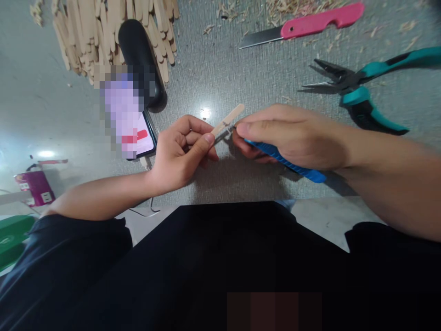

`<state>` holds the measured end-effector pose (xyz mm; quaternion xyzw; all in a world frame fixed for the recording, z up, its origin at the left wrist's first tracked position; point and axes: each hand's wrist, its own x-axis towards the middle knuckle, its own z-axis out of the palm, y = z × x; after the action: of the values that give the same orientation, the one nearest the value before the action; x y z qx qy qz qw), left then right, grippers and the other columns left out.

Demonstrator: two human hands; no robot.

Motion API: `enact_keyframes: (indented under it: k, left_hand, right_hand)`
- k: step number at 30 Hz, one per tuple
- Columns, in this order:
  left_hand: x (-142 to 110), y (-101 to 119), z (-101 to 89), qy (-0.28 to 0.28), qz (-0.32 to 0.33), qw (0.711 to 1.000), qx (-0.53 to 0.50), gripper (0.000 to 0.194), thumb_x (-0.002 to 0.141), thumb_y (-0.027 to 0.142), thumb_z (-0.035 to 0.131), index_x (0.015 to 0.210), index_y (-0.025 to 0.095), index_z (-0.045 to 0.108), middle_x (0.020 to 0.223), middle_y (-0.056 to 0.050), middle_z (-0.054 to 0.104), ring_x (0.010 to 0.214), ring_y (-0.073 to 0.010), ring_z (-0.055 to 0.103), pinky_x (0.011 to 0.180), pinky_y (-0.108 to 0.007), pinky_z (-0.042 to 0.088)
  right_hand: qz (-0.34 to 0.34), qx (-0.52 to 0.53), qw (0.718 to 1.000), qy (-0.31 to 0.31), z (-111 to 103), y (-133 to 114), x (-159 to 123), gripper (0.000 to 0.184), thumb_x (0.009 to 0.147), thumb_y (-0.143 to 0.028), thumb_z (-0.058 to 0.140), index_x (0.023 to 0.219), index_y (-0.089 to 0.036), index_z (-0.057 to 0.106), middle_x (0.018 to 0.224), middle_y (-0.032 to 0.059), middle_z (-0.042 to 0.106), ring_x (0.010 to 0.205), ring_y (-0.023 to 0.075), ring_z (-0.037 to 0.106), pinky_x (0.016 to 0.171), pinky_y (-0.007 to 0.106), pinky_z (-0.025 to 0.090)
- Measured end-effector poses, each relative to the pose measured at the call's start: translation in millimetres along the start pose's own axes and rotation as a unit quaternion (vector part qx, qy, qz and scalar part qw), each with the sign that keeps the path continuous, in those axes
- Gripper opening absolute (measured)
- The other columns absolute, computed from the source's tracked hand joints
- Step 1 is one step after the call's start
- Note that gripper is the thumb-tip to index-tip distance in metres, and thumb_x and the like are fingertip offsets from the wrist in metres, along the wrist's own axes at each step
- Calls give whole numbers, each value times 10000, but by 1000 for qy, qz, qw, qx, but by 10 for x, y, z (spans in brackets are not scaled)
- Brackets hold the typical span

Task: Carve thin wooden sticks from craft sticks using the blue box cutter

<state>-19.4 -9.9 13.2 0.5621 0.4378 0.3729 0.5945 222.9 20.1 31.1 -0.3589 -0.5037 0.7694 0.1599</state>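
A wooden craft stick (234, 116) with a notched or marked edge is pinched between the thumb and fingers of my left hand (186, 149). It slants up to the right, its rounded end free. My right hand (275, 135) is closed round a blue-handled utility knife (299, 165), whose handle end sticks out below the palm. A thin grey blade-like piece reaches from the right fingers toward the left thumb, just under the stick. Whether it touches the stick is hard to make out. Both hands are held over the grey table (213, 184), near its front edge.
A pile of craft sticks (86, 32) lies at the back left, beside a black case (138, 55) and a phone (144, 138). At the right are a pink folding knife (320, 22), blade out, and teal-handled pliers (347, 80). Wood shavings (299, 8) are scattered behind.
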Motion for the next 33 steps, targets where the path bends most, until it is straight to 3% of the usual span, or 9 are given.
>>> enact_keyframes:
  k: [3, 6, 9, 11, 13, 16, 20, 27, 33]
  left_hand:
    - [2, -7, 5, 6, -10, 1000, -6, 324, 1083, 454, 858, 998, 224, 646, 692, 42, 794, 491, -119, 700, 494, -234, 576]
    - [-2, -31, 6, 20, -17, 999, -21, 326, 1087, 465, 854, 1014, 232, 637, 700, 47, 780, 495, -118, 695, 491, -239, 570]
    - [-24, -72, 10, 41, -1, 998, -39, 375, 1101, 558, 824, 1060, 256, 607, 699, 61, 761, 505, -120, 693, 505, -247, 577]
    - [-47, -92, 18, 50, 29, 997, -51, 411, 1101, 615, 809, 1084, 273, 581, 673, 77, 742, 497, -123, 680, 514, -251, 581]
    - [-64, -96, 27, 46, 50, 996, -62, 442, 1097, 651, 801, 1091, 283, 557, 656, 84, 734, 486, -123, 664, 511, -249, 575]
    - [-60, -81, 30, 34, 33, 996, -76, 468, 1091, 666, 804, 1084, 277, 545, 663, 80, 746, 480, -104, 651, 505, -225, 555]
    - [-38, -71, 15, 39, 1, 996, -83, 490, 1078, 673, 818, 1072, 260, 554, 682, 55, 765, 494, -90, 656, 505, -208, 531]
    - [-48, -85, 3, 35, -48, 992, -114, 380, 1052, 508, 856, 993, 239, 594, 695, 17, 761, 533, -94, 650, 557, -227, 571]
    - [-26, -57, 29, 29, -61, 992, -108, 328, 1009, 396, 842, 1188, 194, 654, 745, 0, 792, 546, -87, 637, 571, -222, 572]
  right_hand:
    - [-16, 6, 999, 33, -32, -33, -14, 654, 1164, -693, 643, 712, -224, 575, 643, -23, 460, 543, 103, 404, 505, 285, 351]
    - [-76, -131, 981, 121, -85, -20, -62, 643, 1171, -707, 608, 732, -238, 577, 642, -8, 501, 570, 133, 450, 562, 341, 353]
    - [-128, -361, 882, 275, -154, 37, -115, 386, 1099, -615, 730, 951, -271, 636, 756, -2, 585, 661, 182, 525, 677, 395, 373]
    - [-111, -451, 818, 338, -206, 76, -123, 348, 1030, -570, 807, 1166, -300, 636, 913, 22, 663, 745, 232, 601, 756, 434, 425]
    - [-77, -486, 794, 357, -258, 97, -101, 415, 1014, -560, 822, 1272, -300, 628, 1033, 68, 709, 836, 302, 687, 820, 489, 495]
    - [-49, -507, 783, 356, -332, 92, -35, 366, 1019, -508, 815, 1242, -270, 646, 1104, 133, 749, 1019, 421, 773, 938, 577, 553]
    - [-79, -534, 758, 366, -423, 92, 44, 290, 1002, -425, 809, 1185, -232, 696, 1271, 216, 794, 1244, 502, 761, 1079, 671, 539]
    - [-162, -539, 771, 297, -469, 209, 151, 248, 1034, -436, 784, 1157, -221, 793, 1259, 211, 802, 1234, 466, 739, 1079, 651, 584]
    - [-197, -531, 777, 275, -428, 242, 223, 276, 1044, -475, 763, 1161, -227, 798, 1220, 181, 786, 1181, 406, 741, 1090, 604, 595]
